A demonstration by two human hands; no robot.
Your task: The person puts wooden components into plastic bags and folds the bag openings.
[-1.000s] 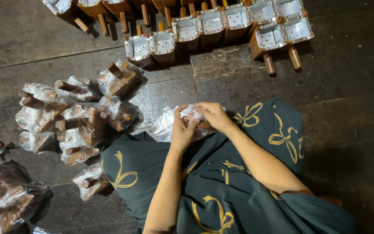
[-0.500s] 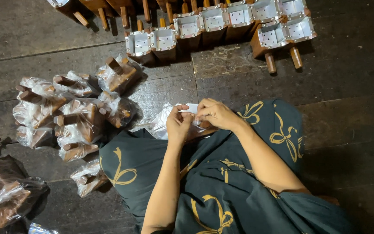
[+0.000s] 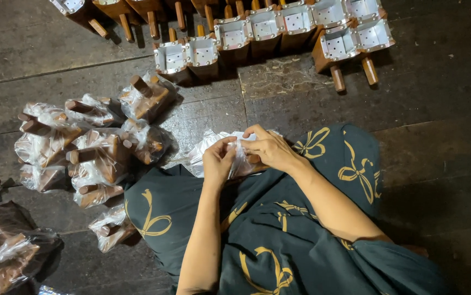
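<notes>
nearest the camera, the dark green cloth with gold bow shapes [image 3: 279,240] is covering the person's lap, and both bare forearms are running up across it to meet at its far edge. there the left hand [image 3: 219,161] and the right hand [image 3: 268,148] are closing together on one clear plastic bag [image 3: 208,154], which is resting on the knees just over the edge of the cloth. both hands are pinching narrowly: the left thumb and fingers are gripping the film from the left, the right fingers are curling over the top from the right, and the two sets of fingertips are almost touching. a brown wooden piece seems to be sitting inside the film under the right palm, but how it is lying i cannot tell, since the fingers are hiding most of it. the loose bulk of the bag is spilling out to the left and away from the body, so it is lying on the left hand's side, with the left hand the nearer to that free end. further left on the dark wooden floor [image 3: 437,136], a heap of bagged wooden pieces [image 3: 82,147] is lying well apart from the hands. farthest off, a row of unbagged wooden blocks with metal-lined square tops [image 3: 279,27] is standing along the upper edge, pegs pointing toward the person.
</notes>
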